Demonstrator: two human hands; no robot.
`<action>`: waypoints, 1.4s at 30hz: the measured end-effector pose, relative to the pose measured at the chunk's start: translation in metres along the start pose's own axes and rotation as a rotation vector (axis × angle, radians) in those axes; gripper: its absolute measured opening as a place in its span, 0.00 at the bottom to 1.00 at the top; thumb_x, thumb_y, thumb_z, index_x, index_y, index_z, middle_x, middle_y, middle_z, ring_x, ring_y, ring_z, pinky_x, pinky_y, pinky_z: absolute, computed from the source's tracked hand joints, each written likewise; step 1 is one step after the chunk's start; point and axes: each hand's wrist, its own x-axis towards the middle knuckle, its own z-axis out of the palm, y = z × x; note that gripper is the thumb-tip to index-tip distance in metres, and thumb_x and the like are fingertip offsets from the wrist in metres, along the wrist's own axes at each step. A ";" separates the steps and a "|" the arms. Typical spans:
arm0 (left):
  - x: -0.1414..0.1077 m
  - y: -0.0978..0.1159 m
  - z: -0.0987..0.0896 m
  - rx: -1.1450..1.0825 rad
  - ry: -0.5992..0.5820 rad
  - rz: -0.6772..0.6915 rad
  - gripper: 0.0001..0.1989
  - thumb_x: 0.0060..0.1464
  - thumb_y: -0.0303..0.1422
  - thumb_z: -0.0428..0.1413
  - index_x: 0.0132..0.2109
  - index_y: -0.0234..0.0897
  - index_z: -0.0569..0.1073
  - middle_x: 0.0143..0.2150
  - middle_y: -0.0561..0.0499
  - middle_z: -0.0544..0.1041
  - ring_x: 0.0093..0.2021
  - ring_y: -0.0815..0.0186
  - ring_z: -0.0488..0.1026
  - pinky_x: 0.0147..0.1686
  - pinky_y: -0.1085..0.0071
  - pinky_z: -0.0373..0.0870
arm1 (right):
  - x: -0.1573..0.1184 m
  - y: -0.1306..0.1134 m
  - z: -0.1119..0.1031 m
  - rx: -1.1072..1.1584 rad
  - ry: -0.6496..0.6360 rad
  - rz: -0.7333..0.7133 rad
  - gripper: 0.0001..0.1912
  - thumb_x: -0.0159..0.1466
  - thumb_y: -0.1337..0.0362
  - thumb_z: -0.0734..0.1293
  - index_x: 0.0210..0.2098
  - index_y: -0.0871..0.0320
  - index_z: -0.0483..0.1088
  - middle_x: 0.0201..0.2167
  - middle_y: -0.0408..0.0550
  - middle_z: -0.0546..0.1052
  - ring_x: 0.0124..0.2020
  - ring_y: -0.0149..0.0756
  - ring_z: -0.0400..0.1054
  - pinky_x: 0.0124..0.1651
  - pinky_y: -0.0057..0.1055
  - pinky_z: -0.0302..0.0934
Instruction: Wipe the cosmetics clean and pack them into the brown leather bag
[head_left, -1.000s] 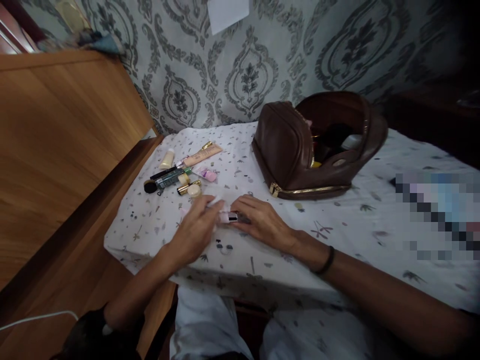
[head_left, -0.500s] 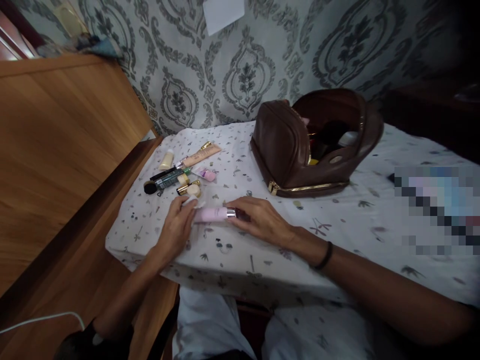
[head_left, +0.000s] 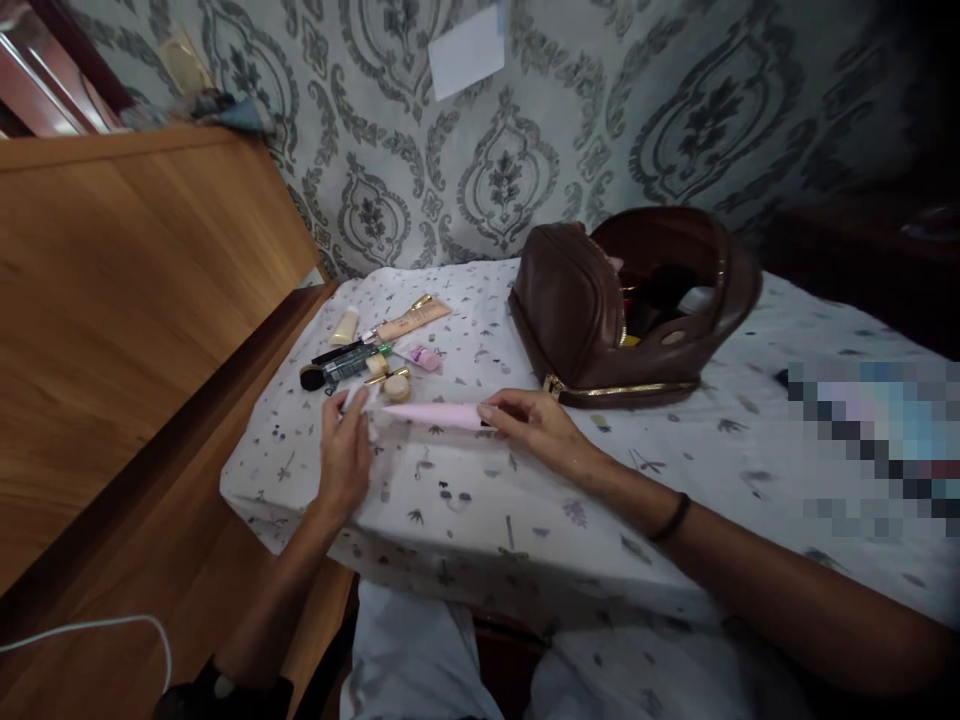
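A pink cosmetic tube (head_left: 435,414) lies level above the table's front part, its narrow crimped end pointing left. My right hand (head_left: 529,420) is closed around its capped end, so most of the cap is hidden. My left hand (head_left: 346,450) pinches a crumpled white tissue (head_left: 361,400), just left of the tube's tip. Beyond the tissue is a small round jar (head_left: 396,388). Behind it lie a pink-capped tube (head_left: 426,358), a dark green tube (head_left: 349,364), a peach tube (head_left: 415,320) and a cream tube (head_left: 345,326).
An unzipped brown cosmetic bag (head_left: 570,310) with items inside stands at the back right of the cloth-covered table (head_left: 465,540). A blurred-out rectangular object (head_left: 877,430) lies at the far right. A wooden panel (head_left: 150,280) borders the left side, and patterned wallpaper rises behind.
My left hand, with the tissue, has come off the tube's end and shifted left. My right hand has moved slightly right and turned the tube edge-on. The view has tilted slightly up.
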 end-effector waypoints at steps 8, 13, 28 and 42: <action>0.046 0.050 0.019 -1.128 0.365 -0.862 0.18 0.59 0.46 0.55 0.42 0.34 0.77 0.40 0.46 0.78 0.43 0.63 0.76 0.44 0.70 0.73 | -0.016 -0.022 0.037 0.601 -0.021 0.353 0.26 0.50 0.43 0.75 0.30 0.61 0.72 0.26 0.49 0.78 0.22 0.28 0.65 0.26 0.26 0.54; 0.053 0.079 0.027 -1.266 0.353 -0.937 0.21 0.59 0.50 0.55 0.42 0.35 0.76 0.41 0.48 0.79 0.39 0.67 0.76 0.39 0.75 0.71 | -0.026 -0.029 0.067 0.783 0.034 0.346 0.26 0.46 0.46 0.78 0.32 0.60 0.71 0.25 0.47 0.77 0.23 0.28 0.66 0.27 0.25 0.56; 0.004 0.111 0.012 -0.863 0.039 -0.592 0.18 0.61 0.42 0.51 0.52 0.37 0.73 0.48 0.47 0.77 0.52 0.61 0.73 0.51 0.70 0.68 | -0.024 -0.069 0.089 0.650 0.304 0.043 0.23 0.53 0.44 0.72 0.31 0.57 0.65 0.20 0.36 0.69 0.22 0.26 0.62 0.25 0.22 0.55; -0.010 0.118 0.011 -1.254 -0.079 -0.549 0.28 0.57 0.47 0.59 0.60 0.44 0.67 0.59 0.47 0.73 0.62 0.60 0.67 0.63 0.65 0.61 | -0.036 -0.065 0.071 0.291 0.277 -0.202 0.22 0.58 0.50 0.69 0.44 0.60 0.78 0.26 0.41 0.69 0.28 0.30 0.58 0.33 0.27 0.57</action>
